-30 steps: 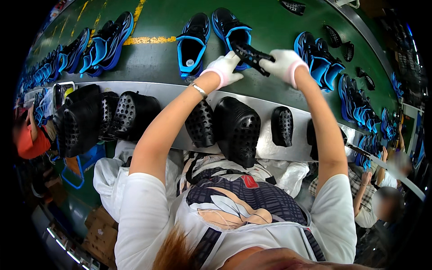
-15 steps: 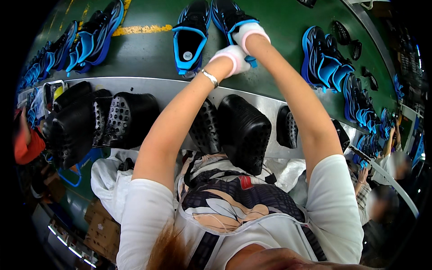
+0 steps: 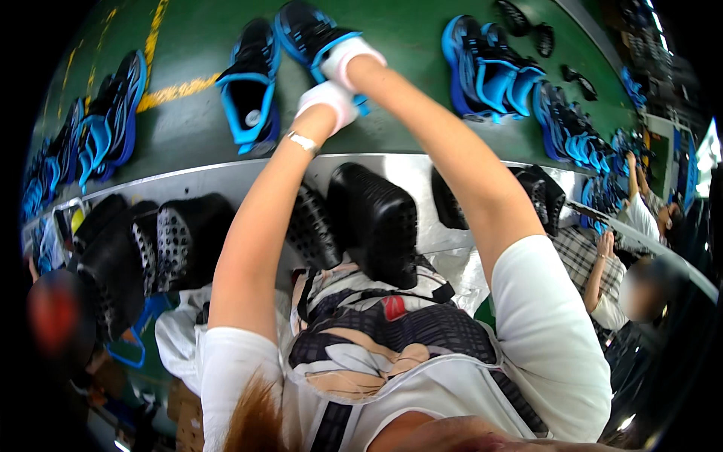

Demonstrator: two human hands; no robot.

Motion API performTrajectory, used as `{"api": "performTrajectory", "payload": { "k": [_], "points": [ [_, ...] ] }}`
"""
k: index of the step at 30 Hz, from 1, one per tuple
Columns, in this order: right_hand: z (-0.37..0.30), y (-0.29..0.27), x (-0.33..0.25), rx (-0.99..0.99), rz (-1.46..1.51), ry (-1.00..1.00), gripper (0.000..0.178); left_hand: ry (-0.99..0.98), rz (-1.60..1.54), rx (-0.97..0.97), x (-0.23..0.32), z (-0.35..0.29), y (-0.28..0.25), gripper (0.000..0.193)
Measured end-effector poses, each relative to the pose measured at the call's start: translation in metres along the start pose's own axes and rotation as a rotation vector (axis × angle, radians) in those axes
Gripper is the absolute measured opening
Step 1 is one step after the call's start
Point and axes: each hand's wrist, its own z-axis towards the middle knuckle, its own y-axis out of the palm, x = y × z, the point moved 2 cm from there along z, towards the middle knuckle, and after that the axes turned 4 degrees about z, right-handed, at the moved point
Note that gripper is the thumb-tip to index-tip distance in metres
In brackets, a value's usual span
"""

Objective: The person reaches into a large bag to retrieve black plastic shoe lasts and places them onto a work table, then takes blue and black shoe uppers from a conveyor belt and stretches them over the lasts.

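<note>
Two black sneakers with bright blue edging lie side by side on the green work surface. My right hand (image 3: 352, 59), in a white glove with a pink cuff, is closed at the opening of the right-hand sneaker (image 3: 305, 34). My left hand (image 3: 330, 102), gloved the same way, is closed at that shoe's heel, where a bit of blue shows beside it. Both hands' fingertips are hidden. The other sneaker (image 3: 248, 87) lies just left of my hands, its opening toward me and a pale round label inside.
Rows of similar sneakers stand at left (image 3: 113, 113) and right (image 3: 482, 71). Black ridged shoe lasts (image 3: 373, 218) line the metal ledge (image 3: 407, 166) before me. Dark soles (image 3: 512, 16) lie at the far right. A co-worker (image 3: 602, 279) is at the right; a blurred person is at left.
My view has turned, so the belt and shoes appear shifted left. Both hands stay at the same sneaker, with little visible change in their hold.
</note>
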Motion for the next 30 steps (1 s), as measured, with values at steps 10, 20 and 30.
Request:
{"api": "performTrajectory", "payload": {
  "k": [10, 20, 30],
  "points": [
    [-0.078, -0.082, 0.057, -0.106, 0.144, 0.008, 0.043, -0.046, 0.077, 0.002, -0.011, -0.009, 0.01, 0.043],
    [0.013, -0.16, 0.173, 0.255, -0.184, 0.015, 0.04, -0.25, -0.049, -0.128, -0.009, -0.011, -0.006, 0.036],
    [0.115, -0.185, 0.233, 0.399, -0.485, 0.063, 0.047, -0.085, 0.033, -0.049, -0.026, -0.013, 0.001, 0.036]
  ]
}}
